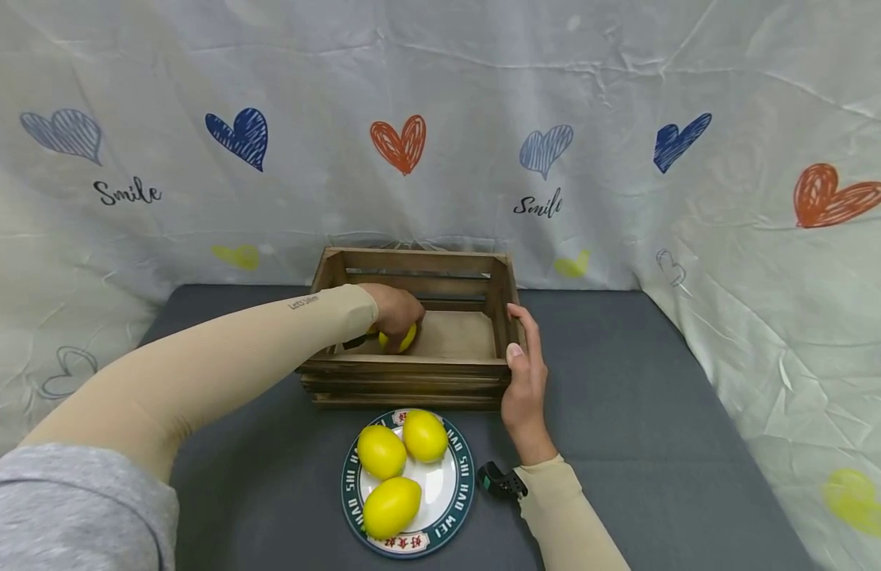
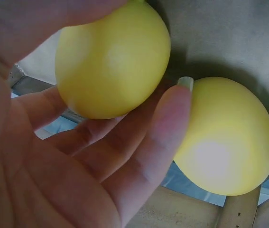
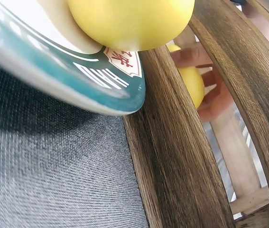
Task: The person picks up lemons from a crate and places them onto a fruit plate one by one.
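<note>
Grey sleeve (image 1: pixel 76 503) nearest; left hand (image 1: pixel 397 312) grips 1 lemon (image 2: pixel 113 61) inside the crate (image 1: pixel 411 382); right hand (image 1: pixel 527 381), thumb and finger apart, touches its edge; smooth lemon could slip if pinched loosely

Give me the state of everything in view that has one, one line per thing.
Left hand: inside the crate, gripping a lemon
Held lemon: whole, between thumb and fingers
Other crate lemon: whole, beside a left fingertip
Right hand: resting against the crate's right end
Crate: upright, open-topped
Plate: face up on the table, bearing three lemons
Plate lemons: whole
Backdrop: hanging, creased
</note>
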Action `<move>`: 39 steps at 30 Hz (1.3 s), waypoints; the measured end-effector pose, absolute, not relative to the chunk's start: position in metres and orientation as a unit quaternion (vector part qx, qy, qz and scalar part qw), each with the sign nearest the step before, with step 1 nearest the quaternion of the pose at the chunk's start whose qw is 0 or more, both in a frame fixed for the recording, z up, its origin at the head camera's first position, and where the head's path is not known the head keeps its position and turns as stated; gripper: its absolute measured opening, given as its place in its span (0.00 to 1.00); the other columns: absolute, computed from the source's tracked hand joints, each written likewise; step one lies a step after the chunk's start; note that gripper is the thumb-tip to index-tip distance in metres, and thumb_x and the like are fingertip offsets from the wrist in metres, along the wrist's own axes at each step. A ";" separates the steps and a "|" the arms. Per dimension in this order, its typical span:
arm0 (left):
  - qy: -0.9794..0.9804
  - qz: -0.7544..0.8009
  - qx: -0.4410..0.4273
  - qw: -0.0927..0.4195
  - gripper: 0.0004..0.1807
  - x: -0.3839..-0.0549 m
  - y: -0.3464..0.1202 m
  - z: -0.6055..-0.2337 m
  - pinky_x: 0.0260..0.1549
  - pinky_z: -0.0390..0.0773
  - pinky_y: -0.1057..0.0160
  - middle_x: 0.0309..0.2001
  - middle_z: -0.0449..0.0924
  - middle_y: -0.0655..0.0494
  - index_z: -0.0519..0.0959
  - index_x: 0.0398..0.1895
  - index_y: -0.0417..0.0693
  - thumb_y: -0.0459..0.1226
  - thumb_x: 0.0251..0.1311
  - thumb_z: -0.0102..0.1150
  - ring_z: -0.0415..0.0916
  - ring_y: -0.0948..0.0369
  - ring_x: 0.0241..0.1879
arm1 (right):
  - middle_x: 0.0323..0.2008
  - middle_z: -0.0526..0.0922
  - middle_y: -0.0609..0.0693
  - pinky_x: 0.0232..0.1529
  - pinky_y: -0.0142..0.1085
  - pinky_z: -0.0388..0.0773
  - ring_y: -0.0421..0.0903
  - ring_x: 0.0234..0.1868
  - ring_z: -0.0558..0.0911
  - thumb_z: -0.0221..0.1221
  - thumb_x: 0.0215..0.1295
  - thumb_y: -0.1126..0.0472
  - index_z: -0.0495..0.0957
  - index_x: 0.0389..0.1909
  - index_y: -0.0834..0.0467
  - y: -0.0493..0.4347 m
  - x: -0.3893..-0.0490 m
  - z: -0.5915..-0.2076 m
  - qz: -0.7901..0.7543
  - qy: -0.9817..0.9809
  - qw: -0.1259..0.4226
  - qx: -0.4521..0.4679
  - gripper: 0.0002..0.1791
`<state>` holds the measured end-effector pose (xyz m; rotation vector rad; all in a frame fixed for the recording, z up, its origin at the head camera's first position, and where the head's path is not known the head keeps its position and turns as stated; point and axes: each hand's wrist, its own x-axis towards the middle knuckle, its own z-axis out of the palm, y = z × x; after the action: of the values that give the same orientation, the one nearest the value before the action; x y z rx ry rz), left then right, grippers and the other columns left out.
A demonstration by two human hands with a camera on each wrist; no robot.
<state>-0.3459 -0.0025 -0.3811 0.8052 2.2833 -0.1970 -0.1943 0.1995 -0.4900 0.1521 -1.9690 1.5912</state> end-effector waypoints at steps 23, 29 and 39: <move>0.900 0.009 0.374 0.224 0.40 -0.302 -0.039 -0.299 0.49 0.84 0.52 0.60 0.81 0.49 0.75 0.74 0.53 0.39 0.56 0.79 0.77 0.50 0.53 | 0.76 0.72 0.45 0.69 0.40 0.59 0.45 0.73 0.69 0.42 0.74 0.51 0.70 0.78 0.44 0.197 -0.192 -0.488 0.618 -0.724 0.299 0.068 0.32; 0.906 0.022 0.375 0.196 0.40 -0.280 -0.049 -0.276 0.53 0.83 0.50 0.63 0.78 0.49 0.74 0.74 0.57 0.41 0.57 0.80 0.73 0.49 0.58 | 0.77 0.71 0.47 0.69 0.43 0.58 0.46 0.74 0.68 0.41 0.76 0.51 0.69 0.79 0.46 0.199 -0.195 -0.486 0.620 -0.727 0.288 0.072 0.32; 0.901 0.052 0.387 0.188 0.40 -0.243 -0.059 -0.255 0.55 0.83 0.50 0.66 0.78 0.51 0.74 0.75 0.58 0.41 0.59 0.79 0.75 0.51 0.57 | 0.78 0.72 0.48 0.80 0.54 0.52 0.43 0.78 0.65 0.43 0.74 0.57 0.71 0.78 0.50 0.202 -0.194 -0.480 0.647 -0.711 0.267 0.072 0.33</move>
<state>-0.2426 -0.0594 -0.2545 1.0899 2.5345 0.1467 -0.1940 0.2016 -0.4804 0.1948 -1.9175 1.7456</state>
